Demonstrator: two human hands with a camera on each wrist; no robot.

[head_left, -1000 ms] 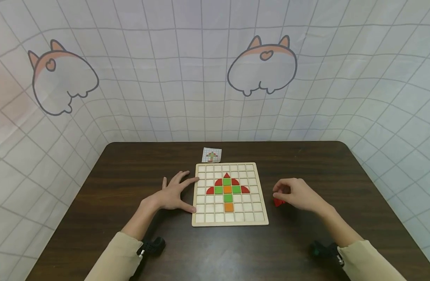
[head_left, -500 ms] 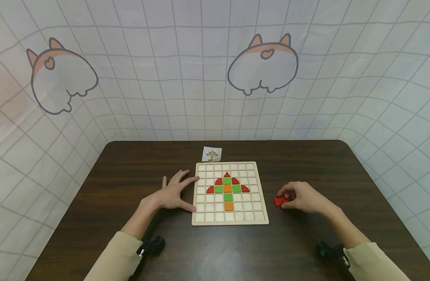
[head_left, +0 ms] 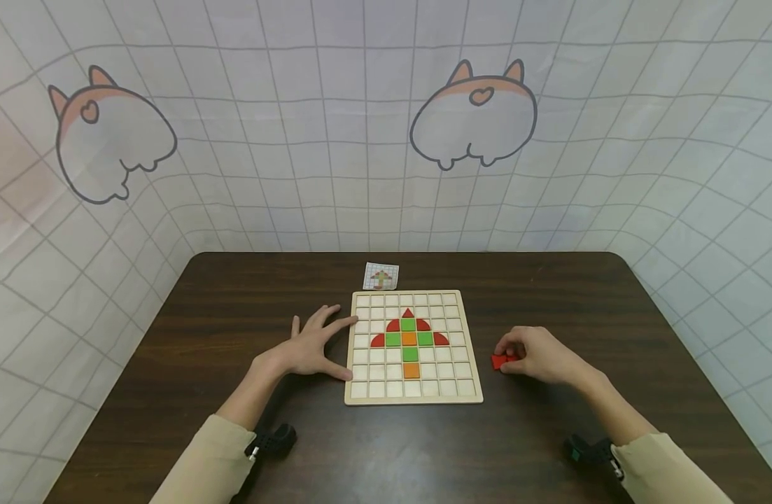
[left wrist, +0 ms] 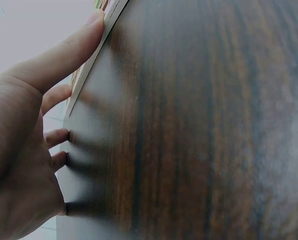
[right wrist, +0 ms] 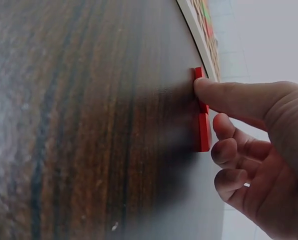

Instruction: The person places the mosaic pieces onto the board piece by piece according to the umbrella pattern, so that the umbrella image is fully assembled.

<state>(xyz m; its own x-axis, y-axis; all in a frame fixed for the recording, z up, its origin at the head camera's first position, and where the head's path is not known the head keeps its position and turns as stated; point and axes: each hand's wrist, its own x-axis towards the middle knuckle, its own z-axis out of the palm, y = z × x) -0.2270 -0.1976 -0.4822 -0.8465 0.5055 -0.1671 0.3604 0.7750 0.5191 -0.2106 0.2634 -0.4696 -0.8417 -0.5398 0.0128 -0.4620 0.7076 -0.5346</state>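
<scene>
A square wooden grid board [head_left: 413, 401] lies mid-table, bearing an arrow-like pattern of green [head_left: 411, 354], orange [head_left: 411, 370] and red tiles [head_left: 440, 339]. My left hand [head_left: 306, 350] spreads its fingers along the board's left side, thumb and index fingertip touching the rim. Right of the board, my right hand [head_left: 539, 353] pinches at loose red tiles [head_left: 499, 361], partly covered by the fingers. In the right wrist view the thumb [right wrist: 239, 97] presses the edge of one red tile, and another red tile [right wrist: 204, 132] lies against it. The remaining fingers curl beside them.
A small card [head_left: 381, 276] printed with a similar pattern lies just behind the board. The dark wooden table [head_left: 266, 280] meets a white gridded curtain [head_left: 386, 210] with cartoon prints at the back. Black devices [head_left: 275, 441] are strapped to both wrists.
My right hand first drew back to the right and nearer, uncovering more red tile, then shifted slightly left. The left hand and the pattern on the board have stayed the same.
</scene>
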